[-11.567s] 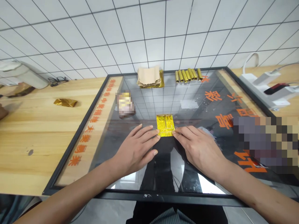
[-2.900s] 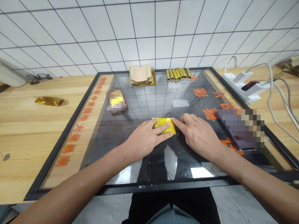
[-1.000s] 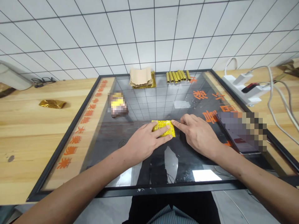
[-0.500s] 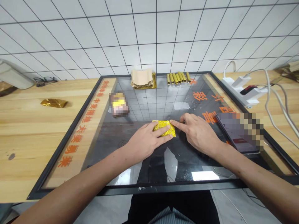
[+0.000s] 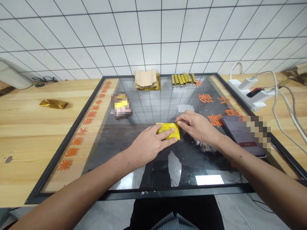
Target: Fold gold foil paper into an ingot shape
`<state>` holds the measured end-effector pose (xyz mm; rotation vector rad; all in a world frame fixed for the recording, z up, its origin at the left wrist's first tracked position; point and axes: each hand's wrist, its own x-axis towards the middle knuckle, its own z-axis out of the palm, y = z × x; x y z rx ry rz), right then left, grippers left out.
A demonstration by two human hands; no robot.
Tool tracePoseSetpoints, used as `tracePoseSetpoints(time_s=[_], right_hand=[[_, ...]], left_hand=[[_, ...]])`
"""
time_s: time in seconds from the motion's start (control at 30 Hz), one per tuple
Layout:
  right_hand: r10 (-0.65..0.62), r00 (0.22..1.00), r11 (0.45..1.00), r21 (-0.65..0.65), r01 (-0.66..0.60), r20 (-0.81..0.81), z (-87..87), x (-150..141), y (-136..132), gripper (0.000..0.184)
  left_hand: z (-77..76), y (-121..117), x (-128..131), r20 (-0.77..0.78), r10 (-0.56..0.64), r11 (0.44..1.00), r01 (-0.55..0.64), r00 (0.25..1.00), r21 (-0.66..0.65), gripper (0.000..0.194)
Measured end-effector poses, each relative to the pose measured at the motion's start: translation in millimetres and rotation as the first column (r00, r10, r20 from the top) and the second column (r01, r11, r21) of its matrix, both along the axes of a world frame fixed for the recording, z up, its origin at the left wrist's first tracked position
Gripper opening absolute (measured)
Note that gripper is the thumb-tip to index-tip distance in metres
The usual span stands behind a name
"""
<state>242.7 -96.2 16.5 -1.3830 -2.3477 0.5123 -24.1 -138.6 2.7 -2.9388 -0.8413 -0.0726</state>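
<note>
A small rectangle of shiny gold foil paper (image 5: pixel 176 131) lies on the dark glass panel (image 5: pixel 144 159). My left hand (image 5: pixel 151 142) rests over its left part, fingers stretched out and spread, pressing it down. At the paper's upper right corner, my right hand (image 5: pixel 198 124) has thumb and forefinger pinched together on the edge. Its other fingers are curled in. Behind the paper stand a stack of brown paper sheets with gold undersides (image 5: pixel 146 79) and a row of several rolled gold tubes (image 5: pixel 183 79).
A pixelated small object (image 5: pixel 122 106) sits left of the paper. On the right are a phone (image 5: pixel 242 137) and a white power strip with cables (image 5: pixel 247 92). Crumpled gold foil (image 5: pixel 54 103) and glasses (image 5: pixel 44 81) lie on the wooden table at left. A tiled wall rises behind.
My right hand has gone from a pointing forefinger on the paper's corner to a thumb-and-finger pinch there, its wrist raised slightly. The left hand keeps its place on the paper.
</note>
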Motion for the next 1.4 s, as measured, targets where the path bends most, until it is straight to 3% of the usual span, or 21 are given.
tracePoseSetpoints(time_s=[0.27, 0.57, 0.87, 1.17, 1.3, 1.4], right_hand=[[-0.175, 0.978, 0.974, -0.122, 0.189, 0.115, 3.5, -14, 19, 0.02], [-0.194, 0.964, 0.973, -0.09, 0.212, 0.182, -1.7, -18, 24, 0.027], [-0.171, 0.977, 0.985, 0.012, 0.171, 0.126, -5.7, -19, 12, 0.027], [-0.18, 0.973, 0.984, 0.01, 0.18, 0.144, -5.9, -20, 14, 0.026], [-0.177, 0.975, 0.984, 0.017, 0.177, 0.133, -6.4, -19, 15, 0.026], [-0.175, 0.976, 0.984, 0.012, 0.175, 0.131, -7.0, -18, 15, 0.026]], left_hand=[[-0.9, 0, -1, -0.009, 0.0, 1.0, 0.0, 1.0, -0.015, 0.052], [-1.6, 0, -1, 0.023, -0.009, 1.0, 0.009, 1.0, 0.015, 0.053], [2.7, -5, 1, 0.052, 0.011, 0.999, -0.013, 0.999, 0.047, 0.049], [10.9, -25, 25, -0.012, -0.049, 0.993, 0.05, 0.999, 0.106, 0.041], [10.9, -37, 37, -0.101, 0.016, 0.994, -0.004, 0.995, 0.11, 0.043], [11.6, -48, 48, -0.076, 0.085, 0.991, -0.077, 0.993, 0.109, 0.039]])
